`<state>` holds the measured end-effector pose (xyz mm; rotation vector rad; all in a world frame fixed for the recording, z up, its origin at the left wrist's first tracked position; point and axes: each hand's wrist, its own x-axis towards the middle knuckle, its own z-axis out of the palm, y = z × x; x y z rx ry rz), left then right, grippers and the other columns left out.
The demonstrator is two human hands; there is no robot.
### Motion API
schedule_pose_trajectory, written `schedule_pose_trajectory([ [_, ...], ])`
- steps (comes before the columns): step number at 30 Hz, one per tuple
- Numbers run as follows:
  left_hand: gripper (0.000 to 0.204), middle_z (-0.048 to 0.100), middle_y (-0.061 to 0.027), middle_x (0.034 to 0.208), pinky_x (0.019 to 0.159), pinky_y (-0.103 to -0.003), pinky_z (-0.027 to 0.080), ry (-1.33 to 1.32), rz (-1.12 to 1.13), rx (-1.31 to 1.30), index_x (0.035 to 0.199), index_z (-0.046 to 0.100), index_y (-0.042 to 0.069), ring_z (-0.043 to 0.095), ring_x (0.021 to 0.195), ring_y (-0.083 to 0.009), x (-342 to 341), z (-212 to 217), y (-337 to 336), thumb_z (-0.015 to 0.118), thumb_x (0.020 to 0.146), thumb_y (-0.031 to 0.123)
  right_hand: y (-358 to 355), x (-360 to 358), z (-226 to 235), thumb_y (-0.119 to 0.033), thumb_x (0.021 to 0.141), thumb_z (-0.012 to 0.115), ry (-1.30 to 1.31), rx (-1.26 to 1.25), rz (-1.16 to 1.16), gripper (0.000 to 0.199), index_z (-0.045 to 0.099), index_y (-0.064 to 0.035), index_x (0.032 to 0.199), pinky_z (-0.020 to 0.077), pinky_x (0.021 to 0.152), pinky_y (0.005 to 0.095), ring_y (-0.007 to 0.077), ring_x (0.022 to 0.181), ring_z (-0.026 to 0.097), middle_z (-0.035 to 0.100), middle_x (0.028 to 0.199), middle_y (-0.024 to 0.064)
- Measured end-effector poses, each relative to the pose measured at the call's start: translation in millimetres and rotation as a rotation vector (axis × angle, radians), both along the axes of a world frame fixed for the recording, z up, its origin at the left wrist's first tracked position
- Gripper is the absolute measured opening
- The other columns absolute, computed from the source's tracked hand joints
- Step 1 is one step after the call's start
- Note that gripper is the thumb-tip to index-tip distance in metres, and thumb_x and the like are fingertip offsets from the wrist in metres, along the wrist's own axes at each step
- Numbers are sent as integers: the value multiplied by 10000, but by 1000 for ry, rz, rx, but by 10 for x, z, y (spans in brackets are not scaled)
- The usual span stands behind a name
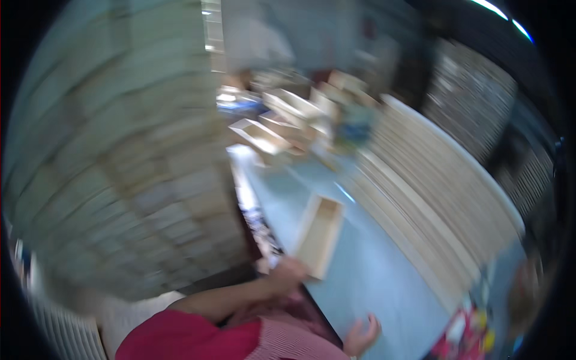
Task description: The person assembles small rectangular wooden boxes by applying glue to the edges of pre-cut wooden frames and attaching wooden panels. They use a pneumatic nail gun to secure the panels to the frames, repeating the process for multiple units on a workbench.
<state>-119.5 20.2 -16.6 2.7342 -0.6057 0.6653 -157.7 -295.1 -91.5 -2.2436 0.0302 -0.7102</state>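
Pale worktable [378,282] carries open wooden boxes [320,234]

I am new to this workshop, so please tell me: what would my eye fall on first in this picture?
First, the open wooden box lying on the pale grey table in the middle, with the left hand at its near end. Then the long fan of light wooden boards along the table's right side, and the tall blurred stack of boxes filling the left.
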Motion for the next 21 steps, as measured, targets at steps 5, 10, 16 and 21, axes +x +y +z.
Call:
schedule_pose_trajectory([
  [5,198,601,-48,880,710,-379,510,-192,77,156,942,577,97,628,855,-239,-490,1109,133,661,810,219,48,13,-701,-429,941,626,110,15,143,584,567,-30,1363,403,1092,507,370,1290,510,560,1358,235],
  [10,326,685,-45,948,649,-406,555,-514,256,336,1077,655,77,683,872,-264,-926,2680,513,735,762,80,-72,53,-497,-502,937,650,175,5,151,626,573,-73,1386,411,1103,496,349,1319,515,557,1401,224],
  [16,485,655,-163,1047,807,-440,512,-1249,605,753,1202,586,20,631,961,-374,-1786,4792,983,821,800,156,-140,151,-454,-447,927,663,38,55,215,542,611,-64,1307,431,1061,492,349,1247,543,592,1318,208],
  [21,696,663,-261,1141,990,-497,472,-1425,1087,789,1256,590,-16,598,1121,-449,-2396,6217,1421,802,780,445,-138,137,-419,-402,920,674,-60,92,254,474,643,-56,1241,447,1027,489,349,1187,566,622,1250,194],
])
